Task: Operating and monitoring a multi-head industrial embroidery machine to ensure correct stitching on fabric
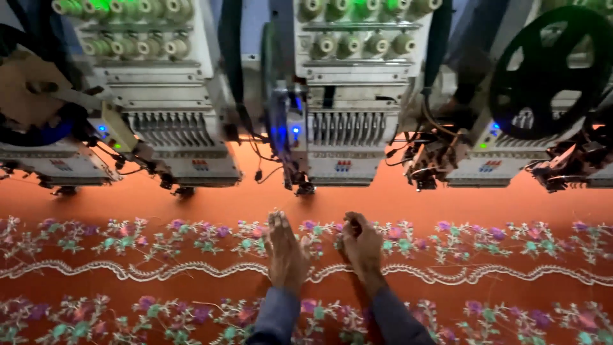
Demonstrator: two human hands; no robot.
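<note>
Lower centre of frame: my left hand point(285, 254) lies flat, fingers straight and spread, on the orange fabric point(383, 204). Just right, my right hand point(361, 246) is curled shut, pinching at the floral embroidery point(319, 233) btwn both hands; band's long axis runs left-right. Embroidery heads point(348, 137) sit above.

Two hands rest on one big orange cloth point(383, 198) in the middle of the picture: the left hand point(285, 252) and the right hand point(361, 246). Four sewing machine heads point(345, 144) stand in a row across the top. Two flower bands point(128, 235) and one wavy white line point(128, 273) run across the cloth.
</note>
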